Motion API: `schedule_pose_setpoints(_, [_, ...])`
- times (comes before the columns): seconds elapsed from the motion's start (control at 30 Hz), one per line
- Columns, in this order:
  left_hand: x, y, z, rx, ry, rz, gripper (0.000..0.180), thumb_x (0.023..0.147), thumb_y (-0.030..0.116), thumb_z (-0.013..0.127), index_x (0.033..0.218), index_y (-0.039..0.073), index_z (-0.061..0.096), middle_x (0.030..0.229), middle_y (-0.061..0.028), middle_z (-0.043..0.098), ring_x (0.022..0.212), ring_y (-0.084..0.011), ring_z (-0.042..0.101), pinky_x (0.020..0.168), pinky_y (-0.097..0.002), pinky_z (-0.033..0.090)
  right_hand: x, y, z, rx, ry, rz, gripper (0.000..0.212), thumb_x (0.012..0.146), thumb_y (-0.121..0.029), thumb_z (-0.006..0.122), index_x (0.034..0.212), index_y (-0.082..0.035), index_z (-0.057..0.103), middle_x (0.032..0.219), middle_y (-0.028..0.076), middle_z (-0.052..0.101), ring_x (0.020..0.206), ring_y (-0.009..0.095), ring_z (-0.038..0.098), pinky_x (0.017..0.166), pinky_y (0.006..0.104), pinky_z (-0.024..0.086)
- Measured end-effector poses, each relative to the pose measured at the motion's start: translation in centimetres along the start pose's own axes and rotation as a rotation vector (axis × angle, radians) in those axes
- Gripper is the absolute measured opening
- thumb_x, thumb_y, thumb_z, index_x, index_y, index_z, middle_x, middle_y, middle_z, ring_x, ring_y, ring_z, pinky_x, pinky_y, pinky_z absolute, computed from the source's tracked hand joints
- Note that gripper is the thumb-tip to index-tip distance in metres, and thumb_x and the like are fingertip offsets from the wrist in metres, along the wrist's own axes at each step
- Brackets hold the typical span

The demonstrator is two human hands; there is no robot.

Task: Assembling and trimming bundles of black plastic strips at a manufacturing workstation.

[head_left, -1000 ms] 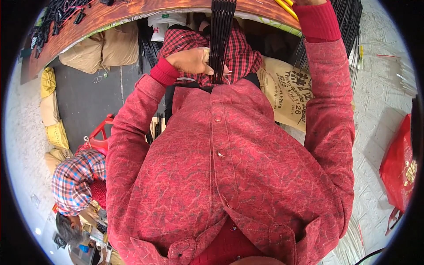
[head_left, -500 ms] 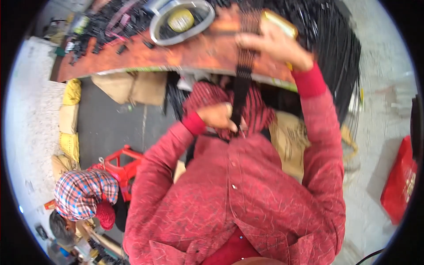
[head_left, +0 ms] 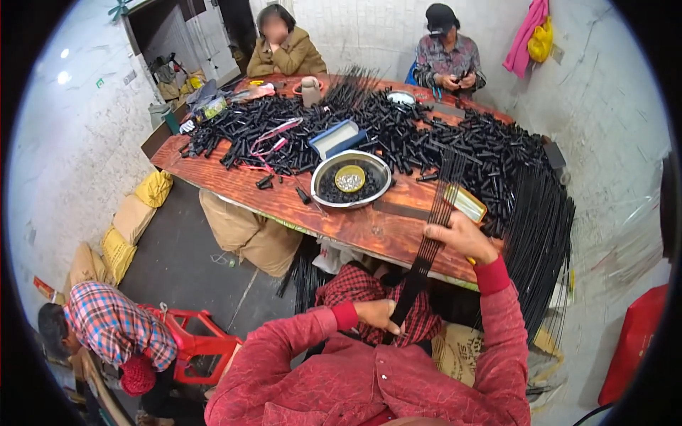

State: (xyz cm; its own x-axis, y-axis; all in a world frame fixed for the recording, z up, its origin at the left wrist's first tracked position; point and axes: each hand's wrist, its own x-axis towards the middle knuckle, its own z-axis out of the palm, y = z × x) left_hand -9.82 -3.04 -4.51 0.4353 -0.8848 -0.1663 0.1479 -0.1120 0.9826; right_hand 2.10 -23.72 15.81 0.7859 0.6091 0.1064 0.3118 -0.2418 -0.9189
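Note:
A fan of long thin black rods (head_left: pixel 428 252) runs from my lap up over the near edge of the wooden table. Down at my lap, my left hand (head_left: pixel 376 315) is closed round the gathered lower end. My right hand (head_left: pixel 463 238) grips the rods at the table edge, its thumb lying across them, its other fingers partly hidden. Above it, the rods spread apart over the tabletop. Just beyond that hand lies a yellow-rimmed tray (head_left: pixel 467 204). To the left stands an oval metal bowl (head_left: pixel 334 203) of small black parts, with a round yellow tin (head_left: pixel 349 179) of silvery bits inside.
Black tubular pieces (head_left: pixel 398 145) heap the reddish table (head_left: pixel 341 219), around a blue box (head_left: pixel 337 140). More long rods (head_left: pixel 536 234) hang over its right side. Two people sit across; another bends beside a red stool (head_left: pixel 202 344) at lower left. Sacks (head_left: pixel 249 231) stand below.
The view has tilted up, bringing the far table and the people across into sight. Both hands keep hold of the rods, which now fan out more clearly beyond my right hand.

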Motion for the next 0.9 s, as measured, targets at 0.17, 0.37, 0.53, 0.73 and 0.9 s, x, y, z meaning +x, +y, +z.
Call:
schedule_pose_setpoints(0.17, [0.1,2.7,0.0,-0.001,0.069,-0.089,0.012,0.083,0.0,0.073,0.095,-0.002,0.07,0.088,-0.005,0.072,0.081,-0.0116,0.064,0.075,-0.0288,0.053,-1.2,-1.2,-1.2,0.085,0.002,0.169,0.027,0.094,-0.024,0.064,0.1,0.002,0.069,0.087,0.004,0.068,0.077,0.012,0.064,0.071,0.0278,0.052])
schedule_pose_setpoints(0.37, [0.5,0.6,-3.8,0.319,0.094,-0.083,0.015,0.081,0.003,0.075,0.093,-0.003,0.068,0.085,-0.0067,0.071,0.077,-0.013,0.063,0.07,-0.0287,0.051,-2.1,-4.9,-2.2,0.047,0.037,0.185,0.027,0.091,-0.023,0.064,0.1,0.003,0.068,0.087,0.006,0.068,0.074,0.013,0.063,0.069,0.0278,0.052])
schedule_pose_setpoints(0.53, [-0.7,3.8,-6.1,0.139,-0.04,0.001,0.014,0.079,0.006,0.077,0.086,0.0,0.067,0.079,-0.0029,0.068,0.07,-0.0114,0.058,0.058,-0.0288,0.047,-4.5,-4.3,-4.1,-0.536,-0.147,0.053,0.028,0.086,-0.028,0.069,0.087,0.0,0.071,0.075,0.01,0.068,0.067,0.02,0.065,0.063,0.032,0.051])
schedule_pose_setpoints(0.73, [-1.9,6.7,-6.7,0.229,-0.255,-0.426,0.015,0.084,0.008,0.072,0.098,0.003,0.071,0.093,-0.0038,0.073,0.085,-0.013,0.066,0.071,-0.0292,0.054,-4.4,-6.4,5.1,-0.737,-0.191,-0.428,0.032,0.079,-0.032,0.075,0.098,-0.007,0.068,0.091,0.009,0.066,0.083,0.029,0.064,0.07,0.039,0.051])
schedule_pose_setpoints(0.9, [-0.2,4.1,-5.8,0.283,-0.754,-0.545,0.02,0.082,0.014,0.075,0.099,0.003,0.071,0.091,-0.0041,0.072,0.081,-0.0144,0.067,0.065,-0.0269,0.054,-4.8,1.1,9.2,-0.919,-0.662,-0.1,0.053,0.075,-0.051,0.075,0.099,-0.005,0.066,0.084,0.013,0.067,0.079,0.035,0.066,0.067,0.0443,0.052])
